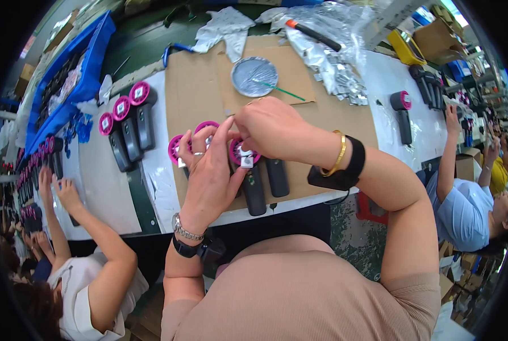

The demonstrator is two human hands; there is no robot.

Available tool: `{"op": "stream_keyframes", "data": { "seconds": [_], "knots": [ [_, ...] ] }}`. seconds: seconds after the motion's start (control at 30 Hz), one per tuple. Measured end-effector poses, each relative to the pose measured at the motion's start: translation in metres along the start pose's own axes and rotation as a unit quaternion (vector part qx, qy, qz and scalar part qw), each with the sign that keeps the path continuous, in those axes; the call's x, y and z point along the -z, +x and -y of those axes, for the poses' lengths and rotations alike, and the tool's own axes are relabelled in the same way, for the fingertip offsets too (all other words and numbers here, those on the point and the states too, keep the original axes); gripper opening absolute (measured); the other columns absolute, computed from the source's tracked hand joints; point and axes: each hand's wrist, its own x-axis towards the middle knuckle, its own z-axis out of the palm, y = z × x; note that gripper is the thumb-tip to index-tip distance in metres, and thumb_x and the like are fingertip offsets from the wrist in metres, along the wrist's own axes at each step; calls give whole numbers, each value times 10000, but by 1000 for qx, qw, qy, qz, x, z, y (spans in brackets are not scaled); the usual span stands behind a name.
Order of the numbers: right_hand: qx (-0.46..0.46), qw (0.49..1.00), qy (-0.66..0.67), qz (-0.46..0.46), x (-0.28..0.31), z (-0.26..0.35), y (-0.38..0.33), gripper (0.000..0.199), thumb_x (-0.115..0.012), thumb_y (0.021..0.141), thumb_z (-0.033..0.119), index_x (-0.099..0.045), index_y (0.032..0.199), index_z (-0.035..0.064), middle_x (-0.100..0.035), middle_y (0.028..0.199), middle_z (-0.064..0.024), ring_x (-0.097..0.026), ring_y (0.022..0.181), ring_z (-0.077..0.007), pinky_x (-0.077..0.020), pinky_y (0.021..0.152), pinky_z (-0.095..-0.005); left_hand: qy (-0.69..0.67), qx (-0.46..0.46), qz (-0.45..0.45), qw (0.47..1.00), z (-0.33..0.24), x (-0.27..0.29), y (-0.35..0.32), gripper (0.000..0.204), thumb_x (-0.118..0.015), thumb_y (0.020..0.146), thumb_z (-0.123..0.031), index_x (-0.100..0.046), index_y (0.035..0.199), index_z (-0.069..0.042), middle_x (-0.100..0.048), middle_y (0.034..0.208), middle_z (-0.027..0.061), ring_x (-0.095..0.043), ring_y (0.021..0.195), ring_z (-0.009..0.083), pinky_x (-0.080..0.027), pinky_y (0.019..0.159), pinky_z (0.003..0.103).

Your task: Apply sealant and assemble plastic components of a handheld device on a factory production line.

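Note:
Several handheld devices with dark handles and round pink heads, like small hair dryers or fans, lie side by side under my hands. My left hand [211, 170] is over them, fingers apart and bent, its thumb beside the handle of one device [255, 193]. That device has a small white-silver square piece [246, 162] below its pink head. My right hand [271, 128] is closed, its fingertips meeting my left index finger above the pink heads; whatever they pinch is hidden. Another handle [277, 177] lies to the right, and a pink head [177, 149] shows left of my fingers.
Brown cardboard [345, 128] covers the table. Beyond my hands are a round dish [254, 77] of grey material, a green stick [288, 92], silver pieces [342, 85] and an orange-tipped tool [313, 34]. More devices [130, 133] stand left. Co-workers sit on both sides.

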Motion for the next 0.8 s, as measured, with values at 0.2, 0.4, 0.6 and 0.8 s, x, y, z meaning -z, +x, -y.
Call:
{"op": "stream_keyframes", "data": {
  "seconds": [0.2,0.4,0.6,0.8],
  "knots": [
    [98,974,70,-192,-32,-24,-18,177,-897,857,188,-773,872,62,-750,902,-121,-724,914,-349,-566,781,-471,15,11,-33,999,3,-6,-10,974,-905,857,-143,-409,1692,-60,-707,1407,75,-504,1458,316,-125,1317,591],
    [-54,942,139,-299,-12,-113,-80,162,-862,904,184,-810,969,46,-750,910,-104,-706,890,-305,-558,817,-440,12,28,-47,998,-4,15,-13,849,-916,880,-209,-540,1634,-99,-725,1390,62,-524,1444,299,-132,1329,551],
    [-231,909,-24,-345,-18,-213,-132,134,-820,923,134,-828,1029,54,-761,950,-131,-707,893,-289,-559,825,-415,29,58,-133,989,19,21,-22,604,-879,937,-179,-691,1508,-128,-739,1370,42,-587,1390,266,-182,1327,517],
    [-221,916,40,-332,-20,-231,-131,199,-835,916,138,-824,1095,51,-745,983,-106,-668,854,-258,-550,813,-394,82,83,-142,983,28,19,-29,513,-855,971,-156,-726,1467,-143,-744,1368,23,-615,1367,248,-218,1320,507]
  ]
}}
